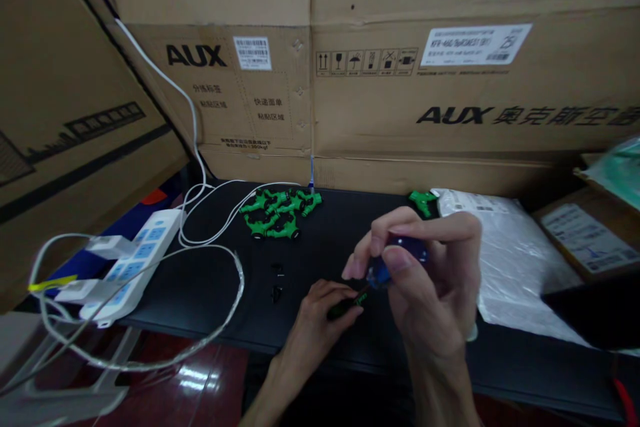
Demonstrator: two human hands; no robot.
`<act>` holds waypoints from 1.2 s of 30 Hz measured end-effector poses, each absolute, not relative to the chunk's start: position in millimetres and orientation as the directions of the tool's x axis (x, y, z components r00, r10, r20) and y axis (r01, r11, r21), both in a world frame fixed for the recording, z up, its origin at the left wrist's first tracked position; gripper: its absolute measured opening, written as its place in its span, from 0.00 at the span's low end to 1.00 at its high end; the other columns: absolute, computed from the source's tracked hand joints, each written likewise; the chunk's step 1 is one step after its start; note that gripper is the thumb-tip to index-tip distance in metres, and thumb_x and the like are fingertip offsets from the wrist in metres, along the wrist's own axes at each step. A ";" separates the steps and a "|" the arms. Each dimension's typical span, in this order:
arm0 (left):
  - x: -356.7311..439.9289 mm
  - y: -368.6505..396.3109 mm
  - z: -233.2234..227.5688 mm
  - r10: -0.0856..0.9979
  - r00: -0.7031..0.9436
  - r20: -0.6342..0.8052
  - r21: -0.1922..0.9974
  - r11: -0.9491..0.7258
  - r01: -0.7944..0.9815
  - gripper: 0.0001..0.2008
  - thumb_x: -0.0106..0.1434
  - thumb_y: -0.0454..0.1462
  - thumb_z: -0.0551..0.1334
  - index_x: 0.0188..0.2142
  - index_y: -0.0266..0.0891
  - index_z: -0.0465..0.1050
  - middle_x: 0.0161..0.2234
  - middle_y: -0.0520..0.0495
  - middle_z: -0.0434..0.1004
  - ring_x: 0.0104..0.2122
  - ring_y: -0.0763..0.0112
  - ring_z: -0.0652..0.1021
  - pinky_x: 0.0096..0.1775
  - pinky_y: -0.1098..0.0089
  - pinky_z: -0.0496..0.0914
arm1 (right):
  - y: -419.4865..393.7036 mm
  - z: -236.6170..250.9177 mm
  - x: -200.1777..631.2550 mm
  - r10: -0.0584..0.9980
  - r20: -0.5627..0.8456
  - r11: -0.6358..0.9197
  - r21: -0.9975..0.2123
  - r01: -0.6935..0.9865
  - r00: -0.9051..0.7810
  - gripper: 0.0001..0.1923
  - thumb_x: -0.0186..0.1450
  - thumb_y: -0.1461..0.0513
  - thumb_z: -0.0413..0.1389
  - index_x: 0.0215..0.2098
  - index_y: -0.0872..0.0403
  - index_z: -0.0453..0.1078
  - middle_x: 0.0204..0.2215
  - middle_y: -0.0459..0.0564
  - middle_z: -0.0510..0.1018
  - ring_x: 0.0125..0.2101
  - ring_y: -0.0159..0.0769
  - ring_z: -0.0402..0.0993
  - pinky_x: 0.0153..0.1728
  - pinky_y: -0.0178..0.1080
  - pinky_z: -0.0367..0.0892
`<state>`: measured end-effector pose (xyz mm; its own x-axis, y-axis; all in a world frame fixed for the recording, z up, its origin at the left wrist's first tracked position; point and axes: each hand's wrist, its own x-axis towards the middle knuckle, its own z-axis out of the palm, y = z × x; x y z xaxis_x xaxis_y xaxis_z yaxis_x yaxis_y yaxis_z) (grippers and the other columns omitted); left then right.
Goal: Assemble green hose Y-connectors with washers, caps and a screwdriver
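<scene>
Gripping a blue-handled screwdriver (381, 271) in the right hand (433, 280), pinching a small green-and-black part (361, 298) in the left hand (320, 317), lower centre of the frame; could slip and jab the pinching fingers (337, 294) if pressed off-axis.

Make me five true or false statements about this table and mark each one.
1. The right hand holds a blue-handled tool. True.
2. White plugs sit in the power strip. True.
3. The left hand grips a white cable. False: it holds a small green and black part.
4. The cluster of green parts lies on the plastic package. False: it lies on the black table.
5. The cardboard behind bears AUX lettering. True.
</scene>
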<state>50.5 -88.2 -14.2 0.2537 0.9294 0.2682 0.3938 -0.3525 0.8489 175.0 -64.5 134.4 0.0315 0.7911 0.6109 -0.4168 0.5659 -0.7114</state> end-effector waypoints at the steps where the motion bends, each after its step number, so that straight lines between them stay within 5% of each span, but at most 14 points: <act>1: 50.4 -88.0 -13.9 0.930 0.257 0.263 0.850 -0.349 0.394 0.12 0.63 0.34 0.71 0.47 0.43 0.81 0.45 0.47 0.84 0.47 0.61 0.80 0.51 0.61 0.74 | -62.8 135.3 176.0 0.798 0.602 0.543 -0.714 -0.441 0.007 0.11 0.70 0.69 0.57 0.46 0.47 0.68 0.35 0.42 0.75 0.25 0.28 0.73 0.25 0.36 0.70; 5: 51.3 -87.5 -16.9 0.929 0.241 0.282 0.838 -0.361 0.409 0.10 0.63 0.34 0.71 0.44 0.42 0.82 0.44 0.48 0.85 0.46 0.62 0.81 0.51 0.62 0.74 | -50.8 137.6 188.1 0.816 0.525 0.315 -0.754 -0.576 -0.241 0.05 0.71 0.57 0.58 0.43 0.49 0.69 0.22 0.38 0.66 0.19 0.25 0.57 0.19 0.30 0.56; 9: 51.9 -87.8 -19.6 0.936 0.236 0.262 0.851 -0.339 0.401 0.10 0.63 0.34 0.71 0.44 0.43 0.83 0.44 0.49 0.84 0.47 0.63 0.80 0.52 0.62 0.74 | -45.7 136.8 191.3 0.779 0.514 0.235 -0.769 -0.594 -0.357 0.17 0.71 0.52 0.52 0.34 0.55 0.74 0.19 0.40 0.60 0.17 0.26 0.53 0.17 0.33 0.50; 12: 50.9 -87.6 -19.8 0.936 0.245 0.252 0.859 -0.333 0.389 0.11 0.62 0.33 0.71 0.45 0.45 0.84 0.44 0.49 0.84 0.46 0.63 0.80 0.50 0.63 0.75 | -53.2 131.6 172.1 0.868 0.496 0.445 -0.773 -0.452 0.006 0.13 0.72 0.55 0.53 0.34 0.53 0.73 0.21 0.41 0.64 0.18 0.26 0.56 0.17 0.32 0.51; 15: 50.0 -86.3 -20.4 0.927 0.251 0.278 0.855 -0.358 0.375 0.13 0.62 0.32 0.71 0.46 0.46 0.84 0.44 0.48 0.84 0.45 0.63 0.80 0.49 0.62 0.76 | -63.2 126.2 151.1 0.722 0.497 0.619 -0.775 -0.127 0.482 0.09 0.73 0.57 0.54 0.39 0.51 0.73 0.25 0.42 0.67 0.21 0.26 0.60 0.19 0.31 0.56; 17: 50.2 -85.4 -21.4 0.918 0.252 0.306 0.848 -0.383 0.366 0.13 0.61 0.31 0.71 0.45 0.46 0.84 0.45 0.47 0.84 0.46 0.62 0.81 0.51 0.60 0.76 | -66.6 126.9 149.4 0.714 0.491 0.598 -0.798 -0.070 0.500 0.08 0.73 0.57 0.54 0.40 0.51 0.73 0.26 0.42 0.68 0.23 0.27 0.63 0.21 0.31 0.59; 21: 51.5 -85.7 -24.3 0.917 0.231 0.326 0.843 -0.392 0.369 0.10 0.61 0.33 0.72 0.43 0.45 0.84 0.45 0.48 0.84 0.48 0.60 0.81 0.56 0.56 0.75 | -57.8 141.0 178.0 0.889 0.445 0.401 -0.871 -0.285 -0.109 0.09 0.72 0.57 0.54 0.38 0.52 0.74 0.27 0.43 0.71 0.25 0.29 0.67 0.25 0.33 0.64; 24: 51.9 -86.5 -26.3 0.922 0.212 0.324 0.836 -0.384 0.392 0.10 0.62 0.34 0.71 0.44 0.47 0.84 0.45 0.49 0.84 0.49 0.60 0.82 0.61 0.52 0.72 | -39.6 150.8 198.8 0.643 0.462 0.223 -0.876 -0.428 -0.611 0.13 0.71 0.57 0.53 0.33 0.55 0.73 0.24 0.45 0.74 0.20 0.29 0.69 0.22 0.34 0.64; 26: 52.0 -86.5 -27.0 0.918 0.210 0.337 0.830 -0.395 0.393 0.11 0.62 0.34 0.72 0.44 0.47 0.84 0.45 0.50 0.84 0.48 0.60 0.83 0.61 0.51 0.71 | -29.3 150.8 200.0 0.495 0.510 0.122 -0.842 -0.525 -0.704 0.15 0.71 0.57 0.53 0.27 0.55 0.70 0.17 0.41 0.67 0.14 0.26 0.61 0.16 0.31 0.57; 27: 52.2 -86.2 -27.1 0.915 0.212 0.342 0.830 -0.400 0.389 0.12 0.62 0.33 0.72 0.45 0.47 0.83 0.45 0.49 0.84 0.47 0.61 0.83 0.61 0.51 0.71 | -26.7 148.9 196.3 0.503 0.520 0.095 -0.828 -0.553 -0.691 0.16 0.70 0.57 0.54 0.25 0.54 0.68 0.15 0.38 0.63 0.12 0.24 0.55 0.14 0.30 0.52; 29: 52.4 -85.5 -27.2 0.912 0.217 0.347 0.831 -0.407 0.380 0.13 0.61 0.33 0.72 0.46 0.45 0.83 0.45 0.48 0.85 0.47 0.61 0.83 0.61 0.52 0.71 | -28.8 143.1 182.5 0.695 0.499 0.185 -0.820 -0.541 -0.518 0.17 0.70 0.57 0.55 0.24 0.53 0.65 0.15 0.36 0.58 0.12 0.22 0.48 0.13 0.29 0.46; 31: 52.2 -84.7 -27.0 0.910 0.221 0.351 0.832 -0.411 0.372 0.12 0.61 0.33 0.72 0.44 0.45 0.84 0.43 0.48 0.85 0.45 0.62 0.84 0.62 0.51 0.70 | -39.5 137.4 164.6 0.880 0.469 0.418 -0.843 -0.339 -0.080 0.14 0.70 0.58 0.56 0.27 0.53 0.66 0.17 0.37 0.59 0.14 0.23 0.49 0.14 0.29 0.47; 33: 51.4 -83.9 -26.5 0.907 0.227 0.356 0.829 -0.418 0.371 0.11 0.61 0.34 0.72 0.43 0.45 0.84 0.41 0.49 0.85 0.43 0.64 0.84 0.63 0.51 0.68 | -53.6 134.1 149.6 0.787 0.498 0.542 -0.840 -0.024 0.365 0.11 0.70 0.60 0.55 0.30 0.53 0.68 0.19 0.38 0.61 0.16 0.24 0.54 0.15 0.30 0.50; 36: 49.7 -83.4 -24.2 0.894 0.254 0.368 0.810 -0.443 0.385 0.12 0.62 0.35 0.71 0.45 0.47 0.84 0.42 0.49 0.86 0.43 0.65 0.85 0.64 0.51 0.67 | -67.2 134.9 145.9 0.742 0.516 0.545 -0.836 0.063 0.427 0.12 0.73 0.59 0.51 0.32 0.53 0.70 0.19 0.39 0.63 0.17 0.26 0.57 0.16 0.30 0.53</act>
